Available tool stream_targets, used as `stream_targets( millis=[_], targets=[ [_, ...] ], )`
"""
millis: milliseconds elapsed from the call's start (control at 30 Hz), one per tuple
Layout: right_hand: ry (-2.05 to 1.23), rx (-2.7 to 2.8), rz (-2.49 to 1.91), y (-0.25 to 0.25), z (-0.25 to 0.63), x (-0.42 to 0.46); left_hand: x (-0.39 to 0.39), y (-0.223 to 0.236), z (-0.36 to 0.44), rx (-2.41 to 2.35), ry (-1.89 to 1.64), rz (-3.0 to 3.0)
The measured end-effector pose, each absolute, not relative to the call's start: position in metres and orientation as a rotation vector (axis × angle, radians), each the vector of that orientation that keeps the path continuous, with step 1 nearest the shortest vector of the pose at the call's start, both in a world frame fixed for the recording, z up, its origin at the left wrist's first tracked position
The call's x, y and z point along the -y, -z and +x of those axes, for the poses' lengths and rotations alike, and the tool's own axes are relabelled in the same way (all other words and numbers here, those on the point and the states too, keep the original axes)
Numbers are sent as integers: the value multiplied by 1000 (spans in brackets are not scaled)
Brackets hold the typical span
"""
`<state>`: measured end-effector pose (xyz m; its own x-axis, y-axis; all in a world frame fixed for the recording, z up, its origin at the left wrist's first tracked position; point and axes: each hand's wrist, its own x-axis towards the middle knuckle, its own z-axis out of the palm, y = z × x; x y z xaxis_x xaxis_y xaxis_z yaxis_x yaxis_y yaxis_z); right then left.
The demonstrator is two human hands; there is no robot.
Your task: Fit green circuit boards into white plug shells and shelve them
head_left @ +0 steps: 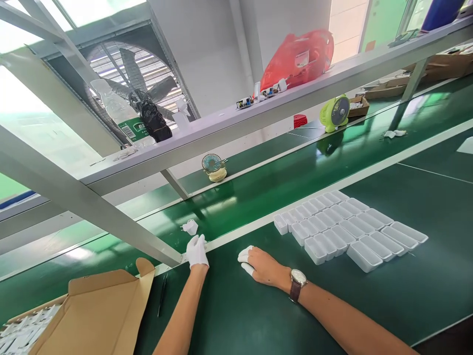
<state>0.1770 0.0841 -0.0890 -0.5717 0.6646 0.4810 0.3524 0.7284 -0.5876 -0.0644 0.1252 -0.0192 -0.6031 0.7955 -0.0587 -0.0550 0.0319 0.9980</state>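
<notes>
My left hand, in a white glove, reaches to the near edge of the green conveyor belt. Just beyond its fingertips lies a small white plug adapter with its prongs to the left; the fingers look slightly apart and I see nothing held in them. My right hand hovers over or rests on the dark green tabletop, with white finger covers on thumb and fingers and a watch at the wrist. Its thumb and fingers are apart, with nothing visible between them. To its right stand rows of white rectangular plastic cases, their open sides up.
An open cardboard box holding white parts stands at lower left, beside black tweezers. A slanting metal post and shelf cross ahead. Small fans, a beige one and a green one, stand beyond the belt.
</notes>
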Motion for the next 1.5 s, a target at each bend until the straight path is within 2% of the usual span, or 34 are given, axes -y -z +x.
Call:
stream_targets(
  millis=[167, 367, 567, 667, 767, 900, 1133, 1233, 1333, 1500],
  targets=[
    [-688, 2159, -792, 79, 172, -66, -94, 26, -16, -1194, -1568, 650],
    [-993, 2055, -730, 74, 162, -45, -85, 14, 20, -645, -1431, 249],
    [-977, 2144, -573, 68, 151, -27, -75, 6, 23, -420, -1463, 226],
    [-938, 2194, -504, 68, 143, -16, -76, 4, 23, -539, -1506, 411],
    [-892, 2155, -612, 70, 143, -17, -77, 7, 25, -899, -1579, 776],
    [-852, 2127, -735, 71, 154, -29, -73, 15, 30, -1324, -1428, 1346],
    [-753, 2316, -615, 65, 159, -32, -83, 15, 37, -1379, -1085, 1600],
    [-531, 2446, -640, 68, 165, -47, -101, 5, 39, -1412, -879, 1736],
    [-257, 2556, -719, 73, 174, -67, -124, -4, 50, -1425, -818, 1855],
    [-172, 2529, -897, 81, 180, -82, -151, 7, 95, -1370, -717, 2034]
  ],
)
